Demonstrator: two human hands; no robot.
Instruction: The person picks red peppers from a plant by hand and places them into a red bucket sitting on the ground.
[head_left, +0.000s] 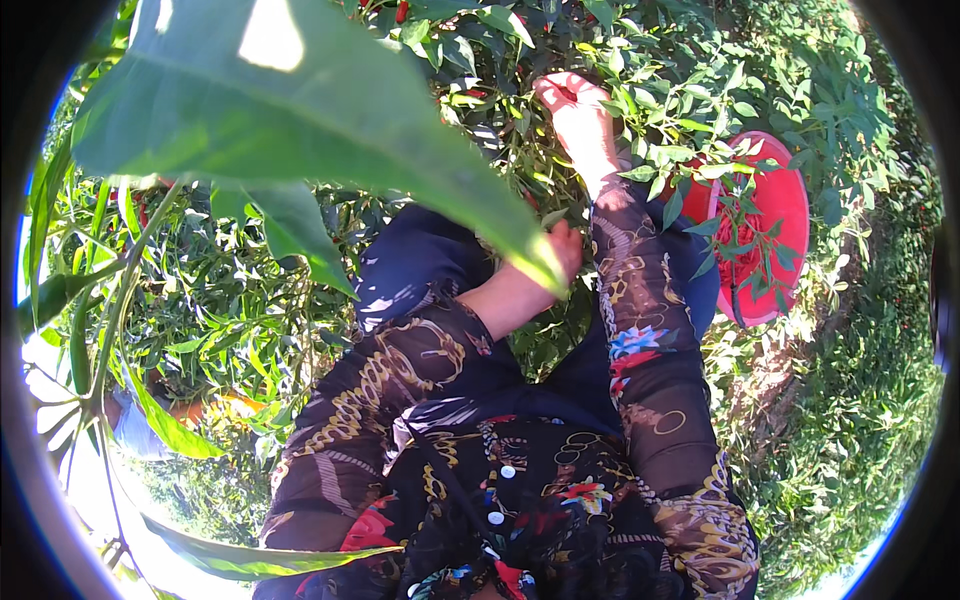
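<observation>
My right hand (579, 124) reaches into the chili pepper plants (517, 142), its fingers curled among the stems. A small dark red patch shows between those fingers, too unclear to name. Nearer my body, between my knees, my left hand (568, 253) is bent with its fingers curled in. A large green leaf (360, 127) close to the camera covers part of that hand, so anything in it is hidden. Red chili peppers (402, 11) hang among the foliage at the top. To the right of my right forearm, a red plastic bucket (784, 217) contains many thin red chili peppers (736, 244).
Leafy twigs (750, 195) overhang the bucket's mouth. At the left, a near plant stem (124, 292) with leaves and a green pepper (56, 300) rises close to the camera. A strip of bare soil (772, 375) runs between plants on the right.
</observation>
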